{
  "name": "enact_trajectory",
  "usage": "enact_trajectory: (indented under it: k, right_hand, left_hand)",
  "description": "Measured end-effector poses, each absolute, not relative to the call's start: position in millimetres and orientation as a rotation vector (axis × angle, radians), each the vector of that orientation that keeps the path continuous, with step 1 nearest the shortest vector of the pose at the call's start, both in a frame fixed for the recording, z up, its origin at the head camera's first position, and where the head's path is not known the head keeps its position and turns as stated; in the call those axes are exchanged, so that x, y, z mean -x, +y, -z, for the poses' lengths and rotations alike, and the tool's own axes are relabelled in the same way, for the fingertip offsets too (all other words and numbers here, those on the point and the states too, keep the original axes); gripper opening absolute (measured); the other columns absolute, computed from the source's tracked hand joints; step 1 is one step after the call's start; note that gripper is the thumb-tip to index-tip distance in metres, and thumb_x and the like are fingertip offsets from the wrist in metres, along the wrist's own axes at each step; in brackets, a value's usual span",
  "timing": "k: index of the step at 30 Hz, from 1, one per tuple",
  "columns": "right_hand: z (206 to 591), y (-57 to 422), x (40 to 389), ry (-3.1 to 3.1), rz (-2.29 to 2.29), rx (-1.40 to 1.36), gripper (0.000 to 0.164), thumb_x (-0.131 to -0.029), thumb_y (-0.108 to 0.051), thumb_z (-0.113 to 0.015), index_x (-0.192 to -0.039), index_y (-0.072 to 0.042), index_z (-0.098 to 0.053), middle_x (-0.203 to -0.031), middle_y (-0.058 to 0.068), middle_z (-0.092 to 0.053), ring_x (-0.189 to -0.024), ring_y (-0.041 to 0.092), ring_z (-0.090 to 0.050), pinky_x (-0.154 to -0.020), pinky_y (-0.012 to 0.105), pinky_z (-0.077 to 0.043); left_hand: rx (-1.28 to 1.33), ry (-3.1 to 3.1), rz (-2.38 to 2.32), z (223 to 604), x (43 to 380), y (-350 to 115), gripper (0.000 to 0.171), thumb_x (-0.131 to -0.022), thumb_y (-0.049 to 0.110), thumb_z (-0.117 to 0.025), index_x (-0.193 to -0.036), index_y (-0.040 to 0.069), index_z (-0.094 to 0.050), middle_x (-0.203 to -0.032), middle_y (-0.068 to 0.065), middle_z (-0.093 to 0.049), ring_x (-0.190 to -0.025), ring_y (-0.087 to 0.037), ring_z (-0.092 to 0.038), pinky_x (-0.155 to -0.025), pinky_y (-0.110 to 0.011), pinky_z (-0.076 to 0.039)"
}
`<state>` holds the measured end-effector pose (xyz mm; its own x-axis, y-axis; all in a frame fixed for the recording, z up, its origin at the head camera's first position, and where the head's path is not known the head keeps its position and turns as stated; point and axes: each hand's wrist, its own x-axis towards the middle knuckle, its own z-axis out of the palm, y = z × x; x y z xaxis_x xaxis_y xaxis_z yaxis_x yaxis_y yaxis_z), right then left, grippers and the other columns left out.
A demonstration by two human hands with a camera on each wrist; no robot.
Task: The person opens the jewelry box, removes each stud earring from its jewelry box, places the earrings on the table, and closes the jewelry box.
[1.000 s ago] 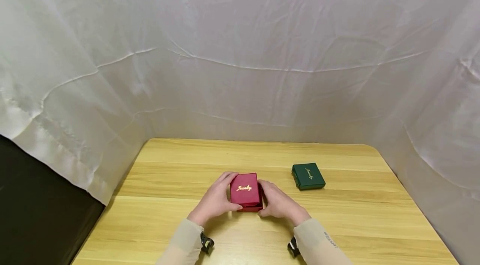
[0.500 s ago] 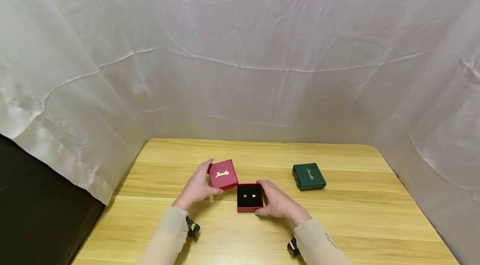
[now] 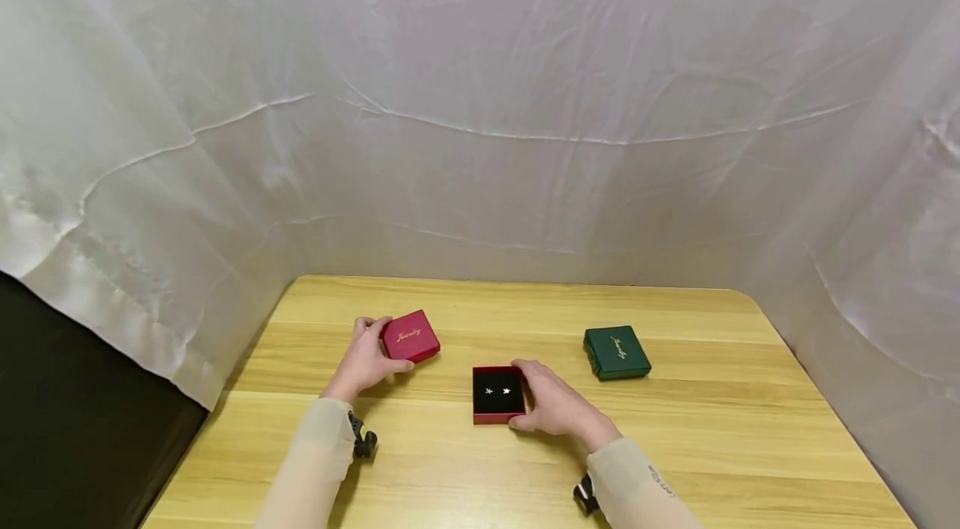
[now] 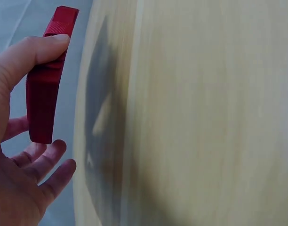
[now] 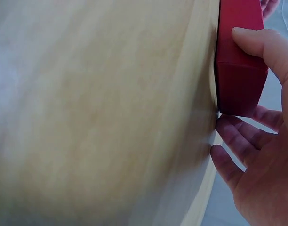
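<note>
A red jewelry box lid (image 3: 410,336) with gold lettering is gripped by my left hand (image 3: 365,361), thumb on the near side and a finger on the far side. In the left wrist view the lid (image 4: 47,94) hangs above the table, its shadow apart from it. The red box base (image 3: 499,417) stands on the table with its black insert (image 3: 498,401) showing. Two small star-shaped earrings (image 3: 506,391) sit in that insert. My right hand (image 3: 558,401) holds the base at its right side, and the right wrist view shows the thumb pressed on the red wall (image 5: 240,84).
A dark green jewelry box (image 3: 618,352) with gold lettering lies closed at the right of the wooden table (image 3: 712,429). Pale cloth (image 3: 525,179) hangs behind and at both sides. A black surface (image 3: 75,412) shows at the lower left.
My left hand has lifted the red lid off the base and carried it left and away from me, uncovering the earrings. The right hand has stayed at the base.
</note>
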<state>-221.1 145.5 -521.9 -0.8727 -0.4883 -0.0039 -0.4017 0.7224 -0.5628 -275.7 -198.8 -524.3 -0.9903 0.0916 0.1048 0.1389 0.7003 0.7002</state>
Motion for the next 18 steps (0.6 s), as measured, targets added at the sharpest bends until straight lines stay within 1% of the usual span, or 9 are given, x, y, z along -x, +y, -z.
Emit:
enact_trajectory:
  k: [3,8,11,15,18]
  right_hand:
    - [521.7,145.8,220.6,2.774,0.856,0.716,0.088,-0.075,-0.026,-0.086,-0.144,0.001,-0.039,-0.14,0.017,-0.047,-0.129,0.031,-0.045,-0.107,0.048,-0.037]
    - [522.0,145.8,220.7,2.771,0.862,0.713,0.088,-0.075,-0.026,-0.086,-0.144,0.001,-0.039,-0.142,0.017,-0.047,-0.13,0.031,-0.044,-0.107,0.049,-0.036]
    - [522.6,145.7,220.8,2.769,0.863,0.712,0.088,-0.075,-0.027,-0.086,-0.144,0.001,-0.039,-0.142,0.017,-0.046,-0.13,0.032,-0.044,-0.107,0.049,-0.036]
    - [522.0,145.3,220.7,2.767,0.869,0.708,0.088,-0.075,-0.027,-0.086,-0.144,0.001,-0.039,-0.142,0.017,-0.047,-0.13,0.031,-0.044,-0.107,0.049,-0.036]
    - [521.1,144.9,220.5,2.767,0.872,0.704,0.087,-0.076,-0.026,-0.085,-0.145,0.001,-0.039,-0.142,0.017,-0.047,-0.13,0.031,-0.044,-0.108,0.049,-0.036]
  left_hand:
    - [0.166,-2.851,1.163,526.7,278.5,-204.8,0.095,-0.069,0.025,-0.091,-0.143,-0.007,-0.041,-0.129,-0.025,-0.035,-0.109,-0.039,-0.049,-0.099,-0.054,-0.042]
    - [0.156,-2.86,1.149,529.6,281.7,-210.7,0.094,-0.071,0.023,-0.089,-0.143,-0.011,-0.039,-0.129,-0.026,-0.04,-0.111,-0.04,-0.048,-0.101,-0.054,-0.041]
    - [0.165,-2.862,1.159,530.3,283.1,-212.8,0.094,-0.072,0.021,-0.089,-0.144,-0.011,-0.037,-0.134,-0.029,-0.041,-0.118,-0.043,-0.047,-0.104,-0.055,-0.038]
    - [0.184,-2.877,1.184,529.8,286.5,-215.2,0.092,-0.076,0.015,-0.086,-0.146,-0.011,-0.032,-0.143,-0.032,-0.038,-0.129,-0.046,-0.04,-0.108,-0.056,-0.031]
    - [0.202,-2.882,1.209,529.9,288.5,-215.5,0.088,-0.079,0.007,-0.082,-0.147,-0.012,-0.03,-0.144,-0.032,-0.039,-0.131,-0.046,-0.039,-0.109,-0.056,-0.03]
